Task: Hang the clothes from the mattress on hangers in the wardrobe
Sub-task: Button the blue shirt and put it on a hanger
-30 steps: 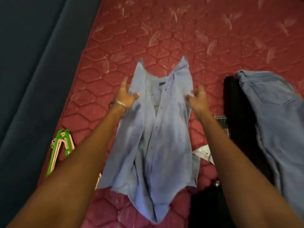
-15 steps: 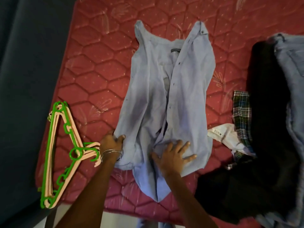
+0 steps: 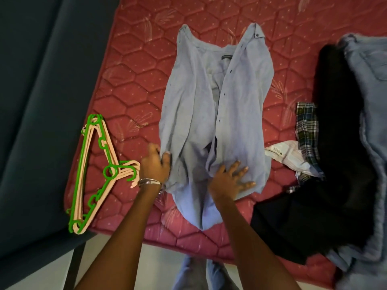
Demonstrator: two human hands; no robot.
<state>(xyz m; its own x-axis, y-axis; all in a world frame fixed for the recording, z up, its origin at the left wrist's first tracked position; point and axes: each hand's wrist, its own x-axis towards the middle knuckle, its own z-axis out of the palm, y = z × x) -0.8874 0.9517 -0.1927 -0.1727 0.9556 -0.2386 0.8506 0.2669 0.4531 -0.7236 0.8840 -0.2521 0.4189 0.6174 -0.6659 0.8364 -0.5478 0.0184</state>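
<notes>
A: Where's the shirt?
B: The light blue shirt point(image 3: 217, 114) lies flat on the red quilted mattress point(image 3: 134, 65), collar toward the far edge, front placket unbuttoned, hem reaching almost to the near edge

A: And the hands?
B: The left hand point(image 3: 156, 165) pinches the shirt's left side seam near the hem, fingers curled on the cloth. There are metal bangles point(image 3: 149, 182) on that wrist. The right hand point(image 3: 230, 178) lies flat on the lower front panel, fingers spread and straight, pressing the fabric down

A: Hangers?
B: A stack of hangers point(image 3: 94, 172), green on top of pale pink ones, sits at the mattress's near left corner, hooks pointing toward the left hand and close to it

A: What else is on the mattress?
B: Toward the right edge, a white piece with a printed label point(image 3: 287, 153) sits just beside the shirt, touching a plaid cloth point(image 3: 307, 122). Beyond those is a black garment point(image 3: 335, 143), and blue jeans point(image 3: 370, 80) along the right edge

A: Off the mattress?
B: Dark grey-blue upholstery point(image 3: 41, 101) along the left edge, pale floor point(image 3: 157, 264) below the near edge
</notes>
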